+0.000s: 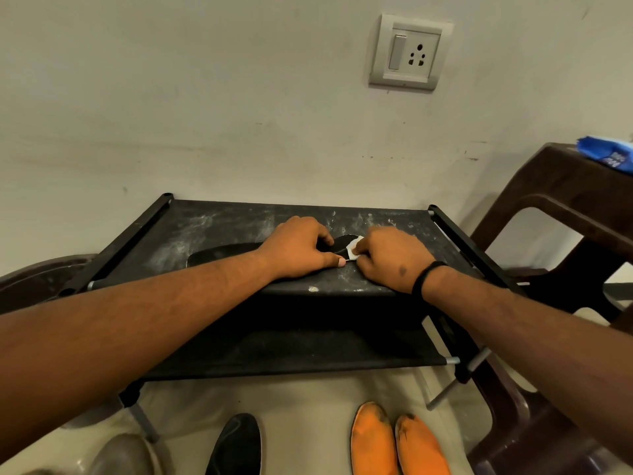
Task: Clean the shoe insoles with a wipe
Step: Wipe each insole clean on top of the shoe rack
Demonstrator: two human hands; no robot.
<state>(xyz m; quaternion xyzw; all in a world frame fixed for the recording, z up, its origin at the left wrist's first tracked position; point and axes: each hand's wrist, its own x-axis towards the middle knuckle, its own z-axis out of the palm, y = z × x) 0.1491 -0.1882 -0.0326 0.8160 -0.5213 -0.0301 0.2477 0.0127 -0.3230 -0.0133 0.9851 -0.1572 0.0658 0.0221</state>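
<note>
A black insole [222,255] lies flat on the dusty top shelf of a black shoe rack [212,221], its length running left to right. My left hand [301,250] presses down on the insole's right part, fingers spread over it. My right hand [387,258] pinches a small white wipe [354,250] against the insole's right end, just beside the left thumb. The insole's middle is hidden under my left hand.
A brown plastic stool [548,207] stands at the right with a blue wipe packet [609,156] on top. On the floor below are a black shoe [239,443], a pair of orange shoes [394,443] and a grey shoe [126,454]. A wall socket [409,51] is above.
</note>
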